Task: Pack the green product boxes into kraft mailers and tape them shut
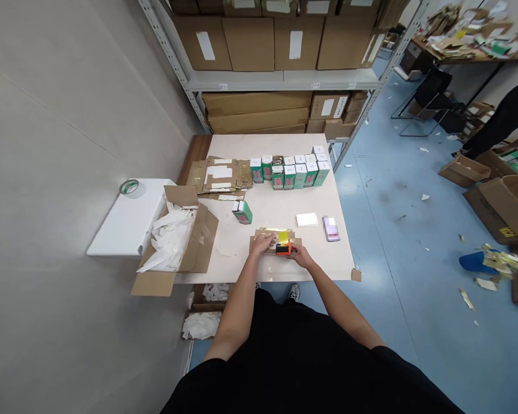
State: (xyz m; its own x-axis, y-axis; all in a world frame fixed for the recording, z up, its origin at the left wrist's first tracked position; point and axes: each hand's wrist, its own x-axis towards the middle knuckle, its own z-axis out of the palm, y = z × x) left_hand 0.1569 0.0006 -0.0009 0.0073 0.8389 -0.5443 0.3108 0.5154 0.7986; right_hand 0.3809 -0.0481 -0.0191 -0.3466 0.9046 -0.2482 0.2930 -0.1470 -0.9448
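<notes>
A flat cardboard box [297, 234] lies near the table's front edge, between my hands. On top of it sits a tape dispenser [284, 249], orange and black, with a roll of yellow tape [282, 236]. The dispenser's right side is in the fingers of my right hand [301, 255], which are closed. My left hand [263, 243] is closed on the left part of the box, fingertips close to the tape; their exact grip is too small to make out. Ahead and to the left stands a green and white box [242, 213].
Several green and white boxes [300, 175] stand in rows at the back, beside flattened cardboard [219, 175]. A white card-like item [307, 219] and a blurred purple item [330, 229] lie right. An open carton [202, 241] holding white bags stands left. Shelving [280, 80] rises behind.
</notes>
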